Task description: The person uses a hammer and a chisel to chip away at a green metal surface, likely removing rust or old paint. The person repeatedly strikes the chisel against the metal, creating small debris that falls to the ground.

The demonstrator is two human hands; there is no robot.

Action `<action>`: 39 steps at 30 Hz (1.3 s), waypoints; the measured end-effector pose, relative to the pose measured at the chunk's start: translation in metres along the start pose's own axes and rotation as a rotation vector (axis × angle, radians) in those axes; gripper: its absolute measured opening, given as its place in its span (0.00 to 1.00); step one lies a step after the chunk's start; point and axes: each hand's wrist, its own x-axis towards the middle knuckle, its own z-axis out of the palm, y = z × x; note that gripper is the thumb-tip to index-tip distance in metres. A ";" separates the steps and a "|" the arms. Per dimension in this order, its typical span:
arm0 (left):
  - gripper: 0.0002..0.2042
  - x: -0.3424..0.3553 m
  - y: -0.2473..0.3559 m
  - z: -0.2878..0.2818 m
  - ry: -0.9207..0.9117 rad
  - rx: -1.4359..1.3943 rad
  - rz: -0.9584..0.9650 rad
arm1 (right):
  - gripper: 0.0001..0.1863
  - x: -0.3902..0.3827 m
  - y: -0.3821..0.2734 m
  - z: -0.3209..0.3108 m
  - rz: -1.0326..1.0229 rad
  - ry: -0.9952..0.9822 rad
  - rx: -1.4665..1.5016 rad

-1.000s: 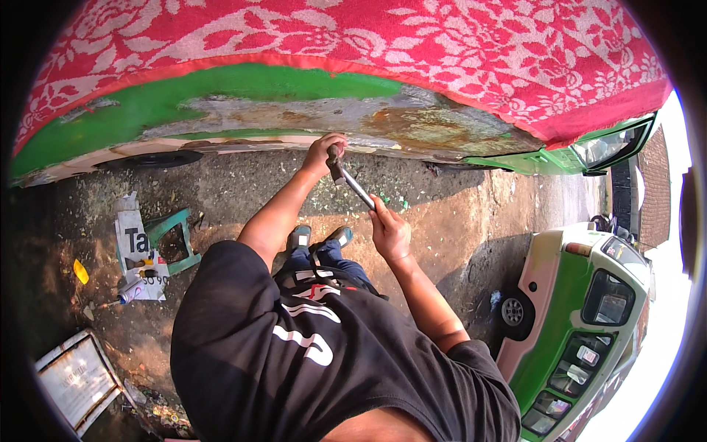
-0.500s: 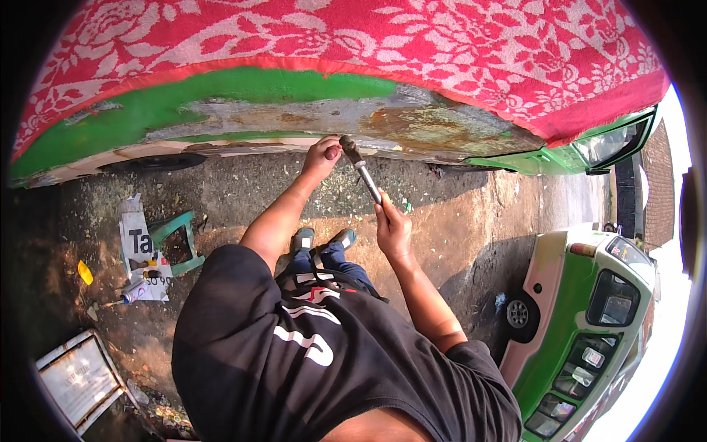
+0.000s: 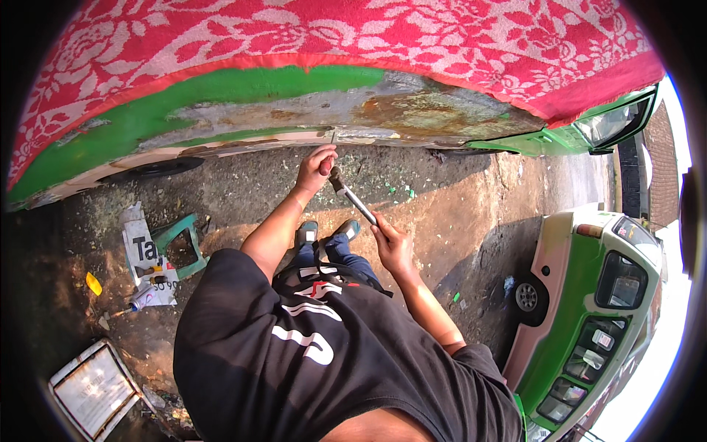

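My left hand [image 3: 312,175] is closed around the red handle of a screwdriver-like tool [image 3: 326,163]. Its thin shaft points away from me, with the tip at the lower edge of the worn green vehicle side panel [image 3: 272,110]; whether it is a screwdriver or a chisel I cannot tell. In my right hand [image 3: 394,244] is a hammer [image 3: 359,204] with a metal shaft and a dark grip. The hammer's head is just behind the red handle's end, close to my left hand. Grey filler, rust and bare patches cover much of the panel.
A red floral cloth [image 3: 331,33] drapes over the vehicle above the panel. On the ground at left lie a green plastic frame [image 3: 195,247], a printed sheet [image 3: 140,243] with tools on it, and a yellow piece [image 3: 93,283]. A green-and-white van [image 3: 567,309] stands at right.
The hammer head has swung nearer to me and slightly left, to behind the red handle. My left hand has shifted a little left and nearer, and the tool's shaft now shows.
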 end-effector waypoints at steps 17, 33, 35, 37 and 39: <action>0.12 0.013 0.004 -0.001 0.051 0.073 0.139 | 0.18 -0.011 0.011 -0.010 0.260 -0.010 0.129; 0.12 0.002 -0.005 0.003 0.115 -0.046 0.097 | 0.18 -0.002 -0.006 -0.017 0.224 -0.067 0.067; 0.13 0.003 -0.008 0.005 0.093 -0.068 0.100 | 0.18 -0.001 -0.006 -0.014 0.194 -0.050 0.097; 0.13 0.002 -0.011 0.004 0.066 -0.025 0.095 | 0.17 -0.001 -0.005 -0.013 0.189 -0.049 0.102; 0.13 0.003 -0.011 0.005 0.058 0.013 0.111 | 0.17 -0.002 -0.003 -0.013 0.209 -0.065 0.081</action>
